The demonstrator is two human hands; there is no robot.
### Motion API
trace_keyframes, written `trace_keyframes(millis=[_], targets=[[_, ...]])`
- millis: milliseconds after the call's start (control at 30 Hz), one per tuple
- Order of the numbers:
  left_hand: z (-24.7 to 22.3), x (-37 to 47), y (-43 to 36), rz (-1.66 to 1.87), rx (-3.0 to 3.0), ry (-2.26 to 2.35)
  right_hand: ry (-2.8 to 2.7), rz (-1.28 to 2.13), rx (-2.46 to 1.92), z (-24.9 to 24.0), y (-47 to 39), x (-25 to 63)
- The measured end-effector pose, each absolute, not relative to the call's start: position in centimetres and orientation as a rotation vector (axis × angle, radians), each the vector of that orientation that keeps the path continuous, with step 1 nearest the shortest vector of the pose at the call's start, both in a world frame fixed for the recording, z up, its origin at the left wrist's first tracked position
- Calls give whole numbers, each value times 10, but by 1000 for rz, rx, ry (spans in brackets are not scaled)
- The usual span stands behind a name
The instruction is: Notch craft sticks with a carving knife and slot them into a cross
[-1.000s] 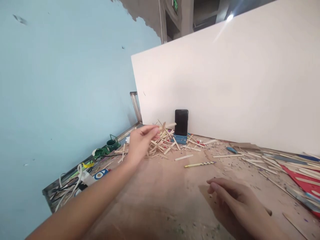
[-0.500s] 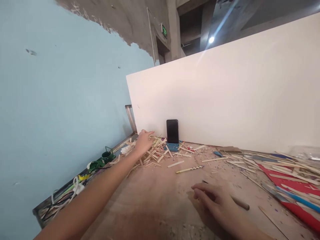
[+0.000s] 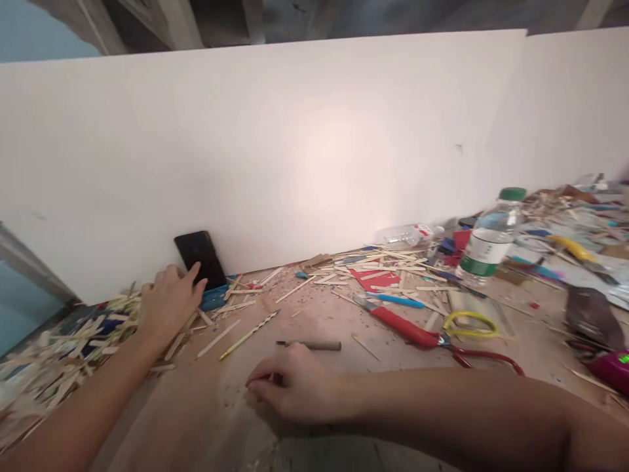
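Across the littered desk (image 3: 196, 400), the left hand (image 3: 170, 301), left of centre, spreads open at the phone (image 3: 196, 246), gripping nothing visible; the right hand (image 3: 295, 390), lower centre, curls loosely, contents impossible to tell. The phone tilts above its blue stand (image 3: 213, 299); a light, square touch would probably suit, clear of loose sticks (image 3: 63, 367).

Black phone (image 3: 194, 248), blue stand (image 3: 212, 300), yellow pencil (image 3: 249, 335) with dark marks, green-capped bottle (image 3: 489, 244), white partition (image 3: 275, 151)
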State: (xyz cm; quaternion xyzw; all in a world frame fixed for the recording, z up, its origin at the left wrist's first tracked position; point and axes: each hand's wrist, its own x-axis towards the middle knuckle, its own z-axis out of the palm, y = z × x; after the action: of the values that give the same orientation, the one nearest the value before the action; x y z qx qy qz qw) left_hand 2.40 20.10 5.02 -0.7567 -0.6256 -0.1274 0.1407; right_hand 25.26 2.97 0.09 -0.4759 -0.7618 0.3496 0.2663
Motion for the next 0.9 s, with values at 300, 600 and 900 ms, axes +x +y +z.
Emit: trace_keyframes(millis=[300,600,900], targets=[[57,12,156,-479,-2482,-1571,-2473,719,-1256,63,39,285],[62,-32,38,-532,-2932,-1480,-2318,96,-2109,93,76,428],[66,-30,4,-671,-3126,-1411,-2038,-71,-2377,53,72,490]])
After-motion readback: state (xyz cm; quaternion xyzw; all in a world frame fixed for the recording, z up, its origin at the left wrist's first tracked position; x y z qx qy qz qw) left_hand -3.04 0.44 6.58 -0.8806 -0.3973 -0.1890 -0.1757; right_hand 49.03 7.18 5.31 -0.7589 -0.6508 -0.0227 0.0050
